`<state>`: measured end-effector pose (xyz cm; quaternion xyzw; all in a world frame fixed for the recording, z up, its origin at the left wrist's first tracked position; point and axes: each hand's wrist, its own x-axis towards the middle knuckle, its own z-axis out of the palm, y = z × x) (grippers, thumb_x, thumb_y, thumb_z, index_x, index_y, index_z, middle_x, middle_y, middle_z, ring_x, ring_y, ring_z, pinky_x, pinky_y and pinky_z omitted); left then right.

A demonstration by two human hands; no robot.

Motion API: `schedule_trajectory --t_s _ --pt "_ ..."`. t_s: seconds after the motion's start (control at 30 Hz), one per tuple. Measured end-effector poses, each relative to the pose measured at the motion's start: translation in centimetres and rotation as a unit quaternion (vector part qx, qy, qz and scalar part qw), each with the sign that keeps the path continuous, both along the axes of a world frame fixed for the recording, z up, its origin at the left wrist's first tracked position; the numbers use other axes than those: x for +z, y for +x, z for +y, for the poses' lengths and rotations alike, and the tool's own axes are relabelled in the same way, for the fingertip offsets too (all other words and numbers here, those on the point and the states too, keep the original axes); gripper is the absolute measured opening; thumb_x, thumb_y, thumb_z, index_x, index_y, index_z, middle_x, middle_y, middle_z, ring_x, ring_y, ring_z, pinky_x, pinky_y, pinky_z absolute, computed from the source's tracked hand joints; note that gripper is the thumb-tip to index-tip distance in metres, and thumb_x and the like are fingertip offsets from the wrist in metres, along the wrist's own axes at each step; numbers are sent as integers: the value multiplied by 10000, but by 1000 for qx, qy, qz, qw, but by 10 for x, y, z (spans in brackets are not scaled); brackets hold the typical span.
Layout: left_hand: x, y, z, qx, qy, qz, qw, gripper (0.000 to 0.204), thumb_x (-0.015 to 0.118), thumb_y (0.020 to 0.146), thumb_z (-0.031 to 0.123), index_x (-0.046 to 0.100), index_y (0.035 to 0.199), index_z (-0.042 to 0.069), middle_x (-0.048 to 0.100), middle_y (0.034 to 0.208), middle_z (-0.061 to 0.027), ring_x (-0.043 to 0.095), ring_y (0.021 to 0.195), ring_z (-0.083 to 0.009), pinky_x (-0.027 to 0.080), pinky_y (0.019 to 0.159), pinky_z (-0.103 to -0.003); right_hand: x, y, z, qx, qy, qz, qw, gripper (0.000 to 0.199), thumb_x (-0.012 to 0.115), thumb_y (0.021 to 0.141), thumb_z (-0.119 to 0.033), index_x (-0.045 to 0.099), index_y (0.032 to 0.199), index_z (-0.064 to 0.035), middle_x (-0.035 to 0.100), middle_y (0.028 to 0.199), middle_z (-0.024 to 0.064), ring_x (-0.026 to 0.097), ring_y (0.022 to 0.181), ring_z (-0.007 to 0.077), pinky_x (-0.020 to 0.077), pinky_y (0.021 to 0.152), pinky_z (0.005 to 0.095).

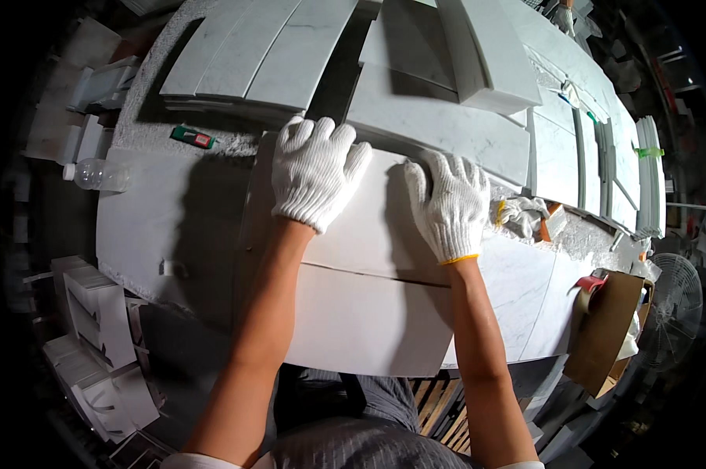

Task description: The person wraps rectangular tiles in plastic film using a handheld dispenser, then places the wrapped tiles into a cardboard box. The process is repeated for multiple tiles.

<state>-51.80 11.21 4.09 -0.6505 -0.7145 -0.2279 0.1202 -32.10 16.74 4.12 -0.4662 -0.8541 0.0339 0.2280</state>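
A pale cardboard box [361, 322] lies at the table's near edge, its two top flaps meeting along a seam. My left hand [315, 170], in a white knit glove, rests on the far flap with its fingers bent over the box's far edge and the thumb apart. To its right, my right hand [449, 199], gloved the same with a yellow cuff edge, hooks its fingers over that same edge, fingertips partly hidden. What the box contains is out of sight. Just beyond the hands lie white grey-veined marble slabs [435, 125].
More marble pieces [247, 48] are stacked at the far left. A green-and-red object [192, 137] and a clear plastic bottle [103, 175] lie on the left. At right are a crumpled glove [522, 215], an open brown carton [603, 336], red tape [591, 284] and a fan [669, 309].
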Motion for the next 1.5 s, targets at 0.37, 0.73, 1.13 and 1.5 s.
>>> schedule_trajectory --t_s 0.37,0.73,1.13,1.5 --pt "-12 7 13 -44 18 -39 998 276 602 906 383 651 789 138 632 811 -51 604 817 -264 447 845 -400 0 0 9 -12 26 -49 998 326 606 934 -421 705 929 -111 701 923 101 644 921 313 476 857 440" --pt "-15 32 9 -54 56 -59 995 256 699 838 345 628 718 129 604 735 -37 590 757 -247 468 821 -389 0 14 -31 -66 32 -56 996 279 562 976 -378 675 1087 -148 682 1019 74 615 1005 295 425 945 455" --pt "0 51 -87 -37 -52 -89 994 530 603 919 454 598 1346 141 504 1425 -139 407 1376 -339 252 1179 -524 1 8 -34 -88 68 -20 994 287 614 916 -373 687 1104 -168 683 1063 93 609 1057 287 399 1012 452" --pt "-4 60 -82 -7 -41 -25 999 493 555 938 445 608 1340 165 541 1413 -117 434 1362 -318 239 1185 -516 5 6 -80 -30 32 -34 998 479 567 950 -383 576 1347 -114 533 1421 146 451 1346 364 303 1144 493"
